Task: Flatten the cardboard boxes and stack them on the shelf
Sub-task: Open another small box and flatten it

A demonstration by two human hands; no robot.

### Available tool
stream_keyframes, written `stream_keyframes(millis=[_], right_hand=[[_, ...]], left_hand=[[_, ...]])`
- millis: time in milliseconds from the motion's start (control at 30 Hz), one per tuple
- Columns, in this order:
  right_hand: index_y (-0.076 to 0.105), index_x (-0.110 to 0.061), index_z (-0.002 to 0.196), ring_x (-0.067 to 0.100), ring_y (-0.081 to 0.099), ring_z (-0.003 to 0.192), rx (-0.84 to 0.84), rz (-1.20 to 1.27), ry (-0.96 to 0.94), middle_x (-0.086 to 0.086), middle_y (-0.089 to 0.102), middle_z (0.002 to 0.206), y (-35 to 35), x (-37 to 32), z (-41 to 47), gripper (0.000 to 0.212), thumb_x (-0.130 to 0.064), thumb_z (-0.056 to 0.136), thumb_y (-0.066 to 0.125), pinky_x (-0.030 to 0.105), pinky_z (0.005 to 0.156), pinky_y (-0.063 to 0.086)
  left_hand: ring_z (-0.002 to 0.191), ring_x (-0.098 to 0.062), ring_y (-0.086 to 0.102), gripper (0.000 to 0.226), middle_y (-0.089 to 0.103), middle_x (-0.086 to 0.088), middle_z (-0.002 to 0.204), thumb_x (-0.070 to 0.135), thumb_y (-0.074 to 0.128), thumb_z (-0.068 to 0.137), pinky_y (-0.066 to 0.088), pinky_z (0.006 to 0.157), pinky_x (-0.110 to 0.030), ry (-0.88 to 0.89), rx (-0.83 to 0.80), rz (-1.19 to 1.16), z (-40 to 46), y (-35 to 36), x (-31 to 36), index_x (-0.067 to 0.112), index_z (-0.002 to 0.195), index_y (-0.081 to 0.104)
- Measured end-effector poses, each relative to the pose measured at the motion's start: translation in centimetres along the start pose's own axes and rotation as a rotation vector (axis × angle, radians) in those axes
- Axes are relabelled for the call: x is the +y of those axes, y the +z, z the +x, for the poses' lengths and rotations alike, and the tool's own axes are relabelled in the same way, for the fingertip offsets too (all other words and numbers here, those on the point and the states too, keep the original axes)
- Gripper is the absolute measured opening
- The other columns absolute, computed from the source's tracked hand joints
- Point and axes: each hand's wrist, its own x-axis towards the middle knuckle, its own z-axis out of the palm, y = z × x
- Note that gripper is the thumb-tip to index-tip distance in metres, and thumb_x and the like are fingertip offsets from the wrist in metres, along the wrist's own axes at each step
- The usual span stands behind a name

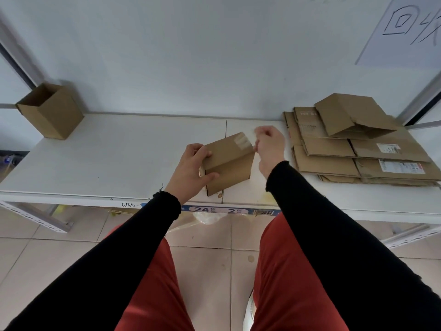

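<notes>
Over the shelf (114, 161), left hand (191, 168) grips a small box (229, 161), thumb forward.

Shelf (95, 163) front edge: blue label strip (229, 209) reads "24 - 2", small chars illegible; barcode at its right end. Handwritten "640" approx. left of strip. Wall sheet (405, 27), top right: handwritten "回", 2nd char cut off. Flattened boxes (358, 158), right end: shipping labels illegible.

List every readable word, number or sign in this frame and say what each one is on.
"24 - 2": blue label strip on the shelf's front edge.
"回" plus a cut-off character: paper sheet on the wall.
Handwritten marks on the shelf edge: unclear.
Shipping labels on the flattened cardboard stack: too blurred.
Barcode beside the strip: unreadable.
</notes>
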Motion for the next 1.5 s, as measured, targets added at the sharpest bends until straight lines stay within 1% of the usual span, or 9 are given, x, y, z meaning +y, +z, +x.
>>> stream_keyframes(millis=[133, 400, 600, 767, 900, 1100, 1167, 1300, 1500], right_hand=[[0.060, -0.014, 0.104, 0.014, 0.058, 0.069, -0.006, 0.192, 0.050, 0.006, 0.058, 0.089, -1.5, -0.5, 0.1, 0.007, -0.008, 0.100, 0.059, 0.030, 0.072, 0.061], [0.070, -0.015, 0.094, 0.017, 0.053, 0.099, -0.263, -0.962, -0.695, -0.002, 0.065, 0.102, -0.2, 2.0, 0.1, 0.023, -0.023, 0.102, 0.050, 0.025, 0.081, 0.039], [0.072, -0.012, 0.085, 0.028, 0.049, 0.095, -0.164, -1.116, -0.917, 0.005, 0.061, 0.097, -0.4, 2.3, -0.3, 0.053, -0.036, 0.101, 0.028, 0.038, 0.085, 0.047], [0.070, -0.015, 0.102, 0.024, 0.048, 0.104, -0.271, -1.158, -0.799, 0.003, 0.059, 0.105, -0.2, 1.6, -0.5, 0.040, -0.051, 0.096, 0.055, 0.035, 0.086, 0.046], [0.067, -0.016, 0.091, 0.019, 0.049, 0.096, -0.232, -0.952, -0.673, 0.000, 0.058, 0.099, 0.1, 1.8, -0.4, 0.018, -0.031, 0.098, 0.059, 0.030, 0.079, 0.042], [0.068, -0.007, 0.099, 0.013, 0.055, 0.068, -0.013, 0.169, 0.193, 0.003, 0.062, 0.081, -1.2, 0.7, 1.2, 0.010, -0.005, 0.098, 0.059, 0.022, 0.065, 0.052], [0.060, -0.007, 0.112, 0.014, 0.056, 0.066, 0.022, 0.314, 0.304, 0.007, 0.063, 0.081, -1.6, 1.3, 1.4, 0.013, -0.004, 0.099, 0.059, 0.024, 0.067, 0.054], [0.063, -0.014, 0.103, 0.013, 0.059, 0.075, -0.026, -0.186, -0.048, 0.003, 0.068, 0.089, -1.3, 2.1, 1.4, 0.007, -0.016, 0.100, 0.057, 0.029, 0.071, 0.050], [0.060, -0.017, 0.075, 0.014, 0.050, 0.074, -0.129, -0.536, -0.351, 0.002, 0.056, 0.081, -2.0, 2.4, 0.6, 0.047, -0.053, 0.101, 0.046, 0.029, 0.065, 0.037]], left_hand=[[0.119, -0.020, 0.048, 0.048, 0.036, 0.007, 0.131, 0.030, 0.080, 0.080, 0.048, 0.102, -0.043, 0.013, -0.013, 0.009, 0.2, 0.2, -0.1, 0.024, 0.118, 0.053], [0.115, -0.019, 0.048, 0.050, 0.036, 0.006, 0.130, 0.031, 0.080, 0.078, 0.048, 0.098, -0.041, 0.017, -0.007, 0.055, 0.2, -0.1, 0.3, 0.023, 0.119, 0.052], [0.123, -0.023, 0.041, 0.062, 0.035, 0.000, 0.133, 0.029, 0.078, 0.078, 0.042, 0.106, -0.040, 0.028, -0.040, 0.142, 0.5, -0.2, 1.0, 0.033, 0.133, 0.050], [0.127, -0.023, 0.031, 0.058, 0.036, -0.002, 0.139, 0.034, 0.079, 0.078, 0.036, 0.108, -0.038, 0.006, -0.056, 0.149, 1.1, 0.4, 1.5, 0.028, 0.129, 0.053], [0.125, -0.023, 0.032, 0.054, 0.040, -0.001, 0.138, 0.035, 0.077, 0.081, 0.036, 0.107, -0.037, 0.022, -0.037, 0.162, 1.2, 0.7, 1.5, 0.025, 0.129, 0.055], [0.124, -0.020, 0.032, 0.053, 0.040, 0.001, 0.137, 0.035, 0.077, 0.082, 0.032, 0.106, -0.031, 0.025, -0.027, 0.157, 1.1, 0.5, 1.3, 0.026, 0.130, 0.056], [0.124, -0.020, 0.032, 0.052, 0.040, 0.001, 0.137, 0.034, 0.077, 0.082, 0.032, 0.106, -0.030, 0.022, -0.026, 0.152, 1.2, 0.7, 1.3, 0.026, 0.130, 0.056], [0.125, -0.021, 0.033, 0.052, 0.040, 0.001, 0.136, 0.034, 0.078, 0.082, 0.032, 0.107, -0.031, 0.018, -0.022, 0.146, 1.2, 0.8, 1.4, 0.026, 0.129, 0.057], [0.124, -0.022, 0.033, 0.052, 0.040, 0.000, 0.136, 0.035, 0.077, 0.081, 0.033, 0.106, -0.032, 0.020, -0.018, 0.153, 1.2, 0.7, 1.4, 0.027, 0.129, 0.057]])
